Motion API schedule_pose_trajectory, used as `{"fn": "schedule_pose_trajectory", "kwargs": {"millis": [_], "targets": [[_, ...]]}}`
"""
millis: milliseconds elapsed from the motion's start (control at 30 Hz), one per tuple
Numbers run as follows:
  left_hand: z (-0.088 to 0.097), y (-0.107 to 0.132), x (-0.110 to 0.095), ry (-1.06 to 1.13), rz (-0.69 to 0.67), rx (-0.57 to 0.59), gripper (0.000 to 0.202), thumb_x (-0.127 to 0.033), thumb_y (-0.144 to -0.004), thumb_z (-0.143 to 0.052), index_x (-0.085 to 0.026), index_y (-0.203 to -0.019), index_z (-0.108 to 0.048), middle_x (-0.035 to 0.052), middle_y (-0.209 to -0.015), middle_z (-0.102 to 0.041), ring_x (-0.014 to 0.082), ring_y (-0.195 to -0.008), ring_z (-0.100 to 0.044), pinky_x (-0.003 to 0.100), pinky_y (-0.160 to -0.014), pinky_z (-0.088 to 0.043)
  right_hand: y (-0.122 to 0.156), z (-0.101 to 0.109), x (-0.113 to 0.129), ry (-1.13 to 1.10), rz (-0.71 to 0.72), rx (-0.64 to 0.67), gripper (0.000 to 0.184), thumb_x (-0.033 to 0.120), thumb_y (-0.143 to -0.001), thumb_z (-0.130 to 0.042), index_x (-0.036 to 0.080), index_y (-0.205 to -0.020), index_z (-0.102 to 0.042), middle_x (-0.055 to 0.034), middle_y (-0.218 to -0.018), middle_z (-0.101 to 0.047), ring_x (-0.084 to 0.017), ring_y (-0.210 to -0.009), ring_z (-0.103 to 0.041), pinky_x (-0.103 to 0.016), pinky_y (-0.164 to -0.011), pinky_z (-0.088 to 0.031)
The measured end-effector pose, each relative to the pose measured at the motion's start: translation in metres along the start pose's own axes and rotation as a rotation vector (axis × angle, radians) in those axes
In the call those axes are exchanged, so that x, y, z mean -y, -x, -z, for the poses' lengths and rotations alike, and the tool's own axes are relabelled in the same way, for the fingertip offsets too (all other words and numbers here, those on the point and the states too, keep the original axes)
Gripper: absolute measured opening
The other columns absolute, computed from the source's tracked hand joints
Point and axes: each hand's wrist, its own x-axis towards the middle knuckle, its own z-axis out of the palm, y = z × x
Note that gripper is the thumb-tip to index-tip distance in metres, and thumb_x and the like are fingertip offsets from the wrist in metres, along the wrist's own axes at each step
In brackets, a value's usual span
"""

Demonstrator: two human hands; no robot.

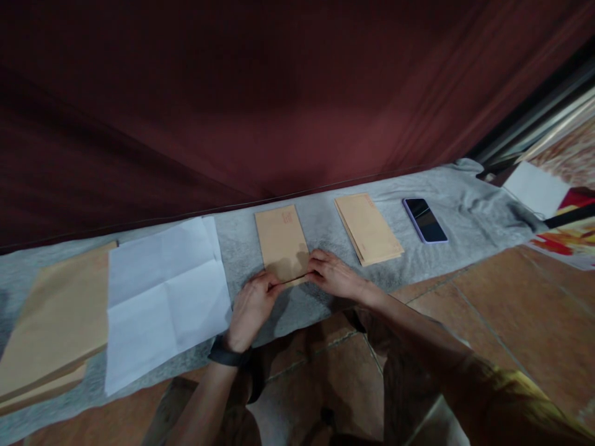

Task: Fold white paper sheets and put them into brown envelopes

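A small brown paper envelope point(281, 238) with faint red print lies on the grey cloth in front of me. At its near end, my left hand point(255, 306) pinches the left corner of the flap edge. My right hand point(335, 272) pinches the other corner, its fingers closed on the paper. The near edge between the hands stands slightly raised. To the right lies a stack of similar brown envelopes point(369, 229), apart from my right hand. Creased white paper sheets point(167, 303) lie left of my left hand.
Larger brown envelopes point(69, 310) lie at the far left. A phone with a purple case point(424, 220) rests at the right. The grey cloth point(469, 210) covers a narrow surface against a dark red backdrop point(279, 111). Tiled floor point(506, 310) shows below its front edge.
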Motion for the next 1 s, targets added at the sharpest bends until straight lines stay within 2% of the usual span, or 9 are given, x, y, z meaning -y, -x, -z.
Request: {"fn": "schedule_pose_trajectory", "kwargs": {"millis": [267, 400, 533, 667, 767, 867, 1000], "targets": [[-0.001, -0.002, 0.001, 0.002, 0.140, -0.017, 0.016, -0.033, -0.090, -0.062, -0.022, -0.077, -0.064, 0.0010, -0.079, -0.069, 0.0173, -0.073, -0.063, 0.026, -0.062, -0.036, 0.000, -0.003, -0.002, 0.020, -0.053, -0.019, 0.011, 0.020, -0.096, -0.060, 0.017, -0.087, -0.065, -0.0069, -0.097, -0.059, -0.021, -0.099, -0.056, -0.035, -0.092, -0.047], [0.000, -0.003, 0.002, 0.025, 0.168, -0.014, 0.017, -0.035, -0.089, -0.063, -0.023, -0.078, -0.061, -0.0001, -0.078, -0.069, 0.0169, -0.073, -0.064, 0.026, -0.061, -0.035, 0.001, -0.003, -0.004, 0.002, -0.076, -0.025, 0.007, 0.020, -0.094, -0.063, 0.017, -0.087, -0.065, -0.0060, -0.096, -0.059, -0.021, -0.099, -0.056, -0.034, -0.090, -0.047], [0.001, -0.002, 0.001, 0.004, 0.222, -0.007, 0.015, -0.037, -0.088, -0.063, -0.024, -0.082, -0.058, -0.0010, -0.078, -0.070, 0.0176, -0.075, -0.066, 0.025, -0.059, -0.034, 0.000, -0.001, -0.003, -0.044, -0.103, -0.046, 0.007, 0.014, -0.091, -0.066, 0.017, -0.085, -0.064, -0.0051, -0.095, -0.058, -0.019, -0.097, -0.056, -0.033, -0.089, -0.047], [0.000, 0.001, 0.002, -0.054, 0.249, -0.060, 0.018, -0.040, -0.087, -0.065, -0.024, -0.092, -0.058, 0.0006, -0.080, -0.069, 0.0197, -0.075, -0.066, 0.026, -0.059, -0.035, -0.001, -0.002, -0.006, -0.092, -0.117, -0.058, 0.010, 0.012, -0.088, -0.068, 0.018, -0.082, -0.063, -0.0040, -0.093, -0.058, -0.019, -0.095, -0.057, -0.032, -0.087, -0.047], [-0.004, 0.002, 0.004, -0.029, 0.130, -0.134, 0.018, -0.030, -0.087, -0.064, -0.022, -0.102, -0.058, 0.0029, -0.088, -0.067, 0.0203, -0.080, -0.065, 0.028, -0.065, -0.043, -0.002, -0.004, -0.010, -0.110, -0.110, -0.060, 0.010, 0.011, -0.086, -0.070, 0.018, -0.082, -0.064, -0.0035, -0.092, -0.058, -0.019, -0.093, -0.058, -0.032, -0.086, -0.047], [-0.010, 0.003, 0.003, -0.001, -0.124, -0.197, 0.018, -0.015, -0.089, -0.054, -0.021, -0.105, -0.061, 0.0065, -0.102, -0.065, 0.0214, -0.095, -0.063, 0.033, -0.082, -0.050, -0.002, -0.006, -0.013, -0.113, -0.099, -0.057, 0.010, 0.010, -0.085, -0.071, 0.018, -0.083, -0.065, -0.0033, -0.092, -0.057, -0.019, -0.092, -0.058, -0.032, -0.086, -0.047], [-0.017, 0.008, -0.008, -0.135, -0.425, -0.159, 0.029, -0.010, -0.093, -0.044, -0.021, -0.108, -0.066, 0.0080, -0.105, -0.066, 0.0232, -0.104, -0.061, 0.038, -0.094, -0.051, -0.002, -0.006, -0.014, -0.117, -0.075, -0.059, 0.011, 0.008, -0.085, -0.069, 0.019, -0.083, -0.065, -0.0029, -0.092, -0.057, -0.019, -0.094, -0.058, -0.032, -0.087, -0.047]]}}
